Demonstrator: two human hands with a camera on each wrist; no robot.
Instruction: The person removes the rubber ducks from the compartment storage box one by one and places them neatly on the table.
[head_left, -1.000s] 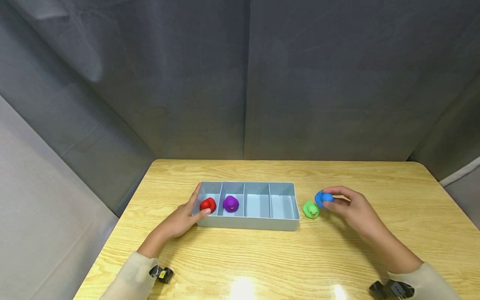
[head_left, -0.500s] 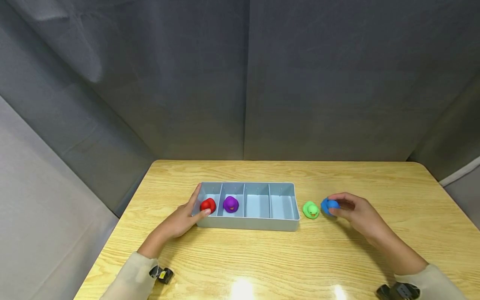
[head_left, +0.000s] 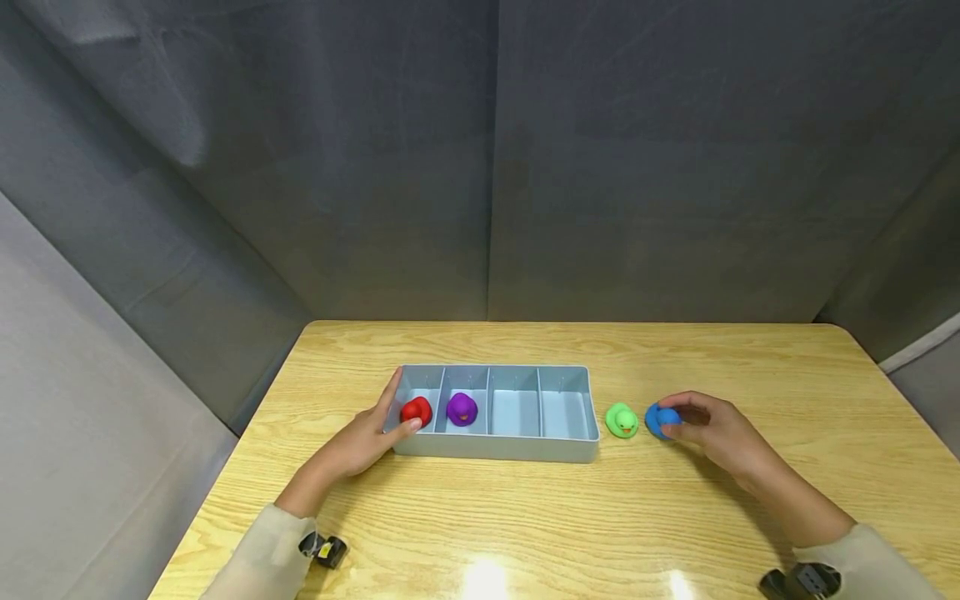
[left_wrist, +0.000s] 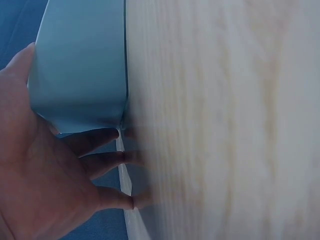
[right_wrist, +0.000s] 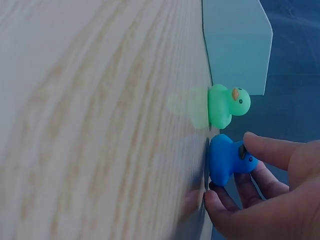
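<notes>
Right hand (head_left: 712, 432) pinches blue rubber duck (head_left: 663, 422); spread left hand (head_left: 363, 437) touches divided tray (head_left: 495, 447) end nearest tabletop's (head_left: 555, 517) left edge. Green rubber duck (head_left: 622, 421) stands between.

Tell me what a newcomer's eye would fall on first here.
Probably the blue duck, pinched by the right hand beside the green duck. Next, the red toy and purple duck, vivid in the two leftmost compartments of the tray in the head view.
</notes>
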